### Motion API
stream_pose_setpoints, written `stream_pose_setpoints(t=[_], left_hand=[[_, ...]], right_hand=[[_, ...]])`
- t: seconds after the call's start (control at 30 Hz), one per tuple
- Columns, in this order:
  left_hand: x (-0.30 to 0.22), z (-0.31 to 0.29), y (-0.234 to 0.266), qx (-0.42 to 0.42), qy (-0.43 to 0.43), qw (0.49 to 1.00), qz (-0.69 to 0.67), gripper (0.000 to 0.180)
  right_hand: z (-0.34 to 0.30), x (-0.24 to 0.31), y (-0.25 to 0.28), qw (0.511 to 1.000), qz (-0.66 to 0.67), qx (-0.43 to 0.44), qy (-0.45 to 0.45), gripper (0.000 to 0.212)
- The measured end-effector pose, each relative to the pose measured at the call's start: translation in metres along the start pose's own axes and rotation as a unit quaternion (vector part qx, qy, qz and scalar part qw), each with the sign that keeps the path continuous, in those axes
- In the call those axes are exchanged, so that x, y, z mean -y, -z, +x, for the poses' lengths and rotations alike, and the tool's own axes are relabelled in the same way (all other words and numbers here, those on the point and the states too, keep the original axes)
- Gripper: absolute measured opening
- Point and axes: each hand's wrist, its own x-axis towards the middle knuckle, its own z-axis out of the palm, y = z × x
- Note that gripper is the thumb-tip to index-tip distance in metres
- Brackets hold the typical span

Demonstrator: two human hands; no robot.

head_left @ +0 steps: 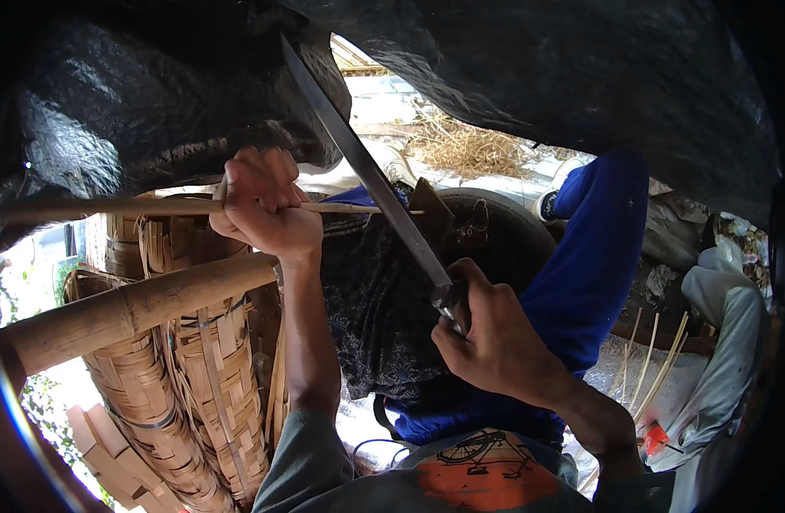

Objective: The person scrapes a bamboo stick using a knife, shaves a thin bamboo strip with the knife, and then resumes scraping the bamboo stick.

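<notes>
My left hand is closed in a fist round a long, thin bamboo strip, which runs out to the left past my wrist. In my right hand I grip the dark handle of a long knife. Its straight blade slants up and to the left, crossing the strip near the strip's right end; whether it touches cannot be told. A dark patterned cloth lies over my lap, above blue trousers. Behind the blade stands a dark, round-edged object, partly hidden.
Black plastic sheeting hangs low across the top. A thick bamboo pole juts in from the left, before tall woven bamboo baskets. Thin strips and pale plastic sheeting lie at right; dry straw lies beyond.
</notes>
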Motion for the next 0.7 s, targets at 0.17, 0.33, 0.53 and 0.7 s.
stream_pose_setpoints(t=[0.17,0.33,0.53,0.7], left_hand=[[0.002,0.002,-0.011,-0.014,-0.015,1.0,0.01,0.043],[0.005,0.003,-0.001,0.001,-0.017,1.0,0.023,0.044],[0.005,0.004,-0.01,-0.011,0.007,1.0,-0.011,0.045],[0.012,0.003,0.001,-0.016,-0.031,0.999,-0.022,0.042]], right_hand=[[-0.006,-0.012,-0.013,1.0,0.021,0.003,-0.014,0.031],[-0.001,-0.007,-0.003,0.993,-0.082,-0.03,0.078,0.033],[0.0,-0.011,-0.009,0.999,-0.02,0.021,-0.016,0.037],[0.001,-0.03,-0.007,0.999,-0.048,0.019,-0.004,0.037]])
